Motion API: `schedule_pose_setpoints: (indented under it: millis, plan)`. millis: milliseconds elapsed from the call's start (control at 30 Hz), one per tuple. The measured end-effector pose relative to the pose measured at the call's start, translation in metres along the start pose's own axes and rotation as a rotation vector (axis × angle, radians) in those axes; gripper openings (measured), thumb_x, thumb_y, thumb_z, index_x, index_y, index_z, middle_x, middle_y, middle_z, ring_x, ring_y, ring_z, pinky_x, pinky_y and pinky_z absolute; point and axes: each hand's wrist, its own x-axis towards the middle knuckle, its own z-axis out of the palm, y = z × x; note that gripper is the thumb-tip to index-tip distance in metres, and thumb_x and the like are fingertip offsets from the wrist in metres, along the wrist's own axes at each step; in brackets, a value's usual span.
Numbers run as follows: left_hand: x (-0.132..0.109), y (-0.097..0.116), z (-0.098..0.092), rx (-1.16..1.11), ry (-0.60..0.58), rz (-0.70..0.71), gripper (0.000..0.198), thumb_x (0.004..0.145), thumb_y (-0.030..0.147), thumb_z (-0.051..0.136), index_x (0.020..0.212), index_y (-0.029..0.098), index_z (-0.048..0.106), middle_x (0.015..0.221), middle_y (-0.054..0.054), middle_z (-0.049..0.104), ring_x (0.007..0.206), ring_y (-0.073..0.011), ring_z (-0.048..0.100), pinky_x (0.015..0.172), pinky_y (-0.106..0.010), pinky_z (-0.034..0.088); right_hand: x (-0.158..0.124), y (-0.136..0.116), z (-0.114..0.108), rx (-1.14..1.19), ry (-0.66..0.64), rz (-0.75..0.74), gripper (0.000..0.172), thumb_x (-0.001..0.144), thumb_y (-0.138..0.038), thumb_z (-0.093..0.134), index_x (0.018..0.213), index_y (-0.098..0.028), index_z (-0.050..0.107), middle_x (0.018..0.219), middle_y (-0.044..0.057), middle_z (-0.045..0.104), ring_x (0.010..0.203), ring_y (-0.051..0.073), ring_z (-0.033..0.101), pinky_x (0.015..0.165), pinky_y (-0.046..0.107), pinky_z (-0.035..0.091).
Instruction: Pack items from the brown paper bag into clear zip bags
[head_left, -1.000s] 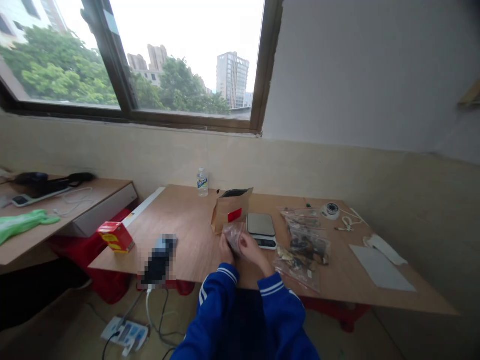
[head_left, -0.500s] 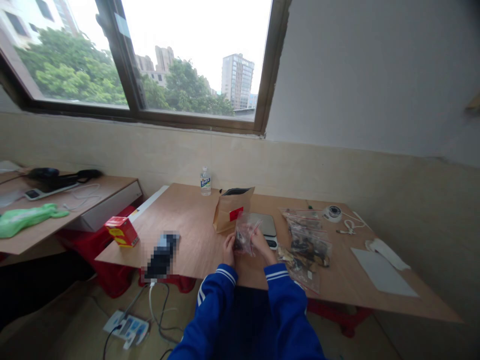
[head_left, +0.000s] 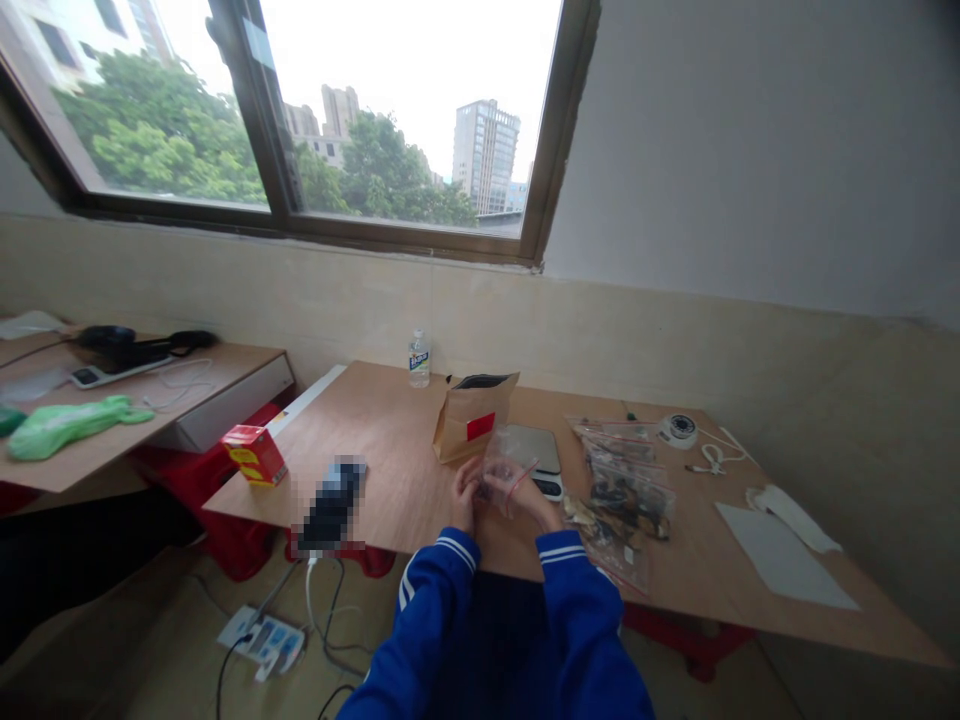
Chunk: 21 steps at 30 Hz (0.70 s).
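A small clear zip bag (head_left: 504,462) with a red strip along its edge is between my two hands over the front of the table. My left hand (head_left: 466,492) grips its left side with curled fingers. From the right, my right hand (head_left: 531,497) holds the bag, its fingers partly seen through the plastic. Some dark contents show low in the bag, too small to name. Right behind stands an open brown paper pouch (head_left: 469,420) with a red label. A flat kitchen scale (head_left: 541,450) lies just beyond my right hand.
Several zip bags of dark and tan dried pieces (head_left: 626,495) lie to the right. Farther right are a white round camera (head_left: 679,430), a white sheet (head_left: 784,560) and a white cloth (head_left: 799,517). Leftward are a phone (head_left: 332,505), a red box (head_left: 255,455) and a bottle (head_left: 419,360).
The bag has tilted, and its red-edged side now points right over my right hand. My left fingers have closed in toward the bag's lower part. The view has shifted slightly.
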Motion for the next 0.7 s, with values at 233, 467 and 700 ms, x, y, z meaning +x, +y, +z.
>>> schedule_pose_setpoints:
  millis: [233,467,700]
  plan:
    - [0.002,-0.005,-0.001,0.045,0.008,0.094,0.044,0.065,0.027,0.062,0.108,0.016,0.058,0.108,-0.011,0.066,0.103,-0.0245,0.061,0.087,-0.036,0.048,-0.001,-0.002,0.001,-0.063,-0.154,0.036,0.029,0.067,-0.035,0.069,0.091,-0.021,0.06,0.093,0.004,0.066,0.088,0.021,0.062,0.084,0.04,0.048]
    - [0.001,-0.004,-0.001,0.089,0.086,0.004,0.033,0.064,0.03,0.063,0.093,0.014,0.065,0.092,-0.008,0.07,0.082,-0.0211,0.065,0.067,-0.03,0.052,-0.004,-0.002,0.002,-0.072,-0.066,0.066,0.026,0.067,-0.034,0.067,0.087,-0.018,0.063,0.09,0.007,0.068,0.083,0.022,0.063,0.077,0.037,0.049]
    - [0.002,-0.006,0.001,0.054,0.163,-0.036,0.033,0.066,0.031,0.062,0.094,0.016,0.063,0.088,-0.006,0.068,0.068,-0.0151,0.063,0.054,-0.024,0.05,-0.013,0.006,-0.001,0.042,0.315,0.048,0.03,0.057,-0.039,0.073,0.075,-0.018,0.062,0.078,0.008,0.069,0.075,0.023,0.063,0.074,0.038,0.049]
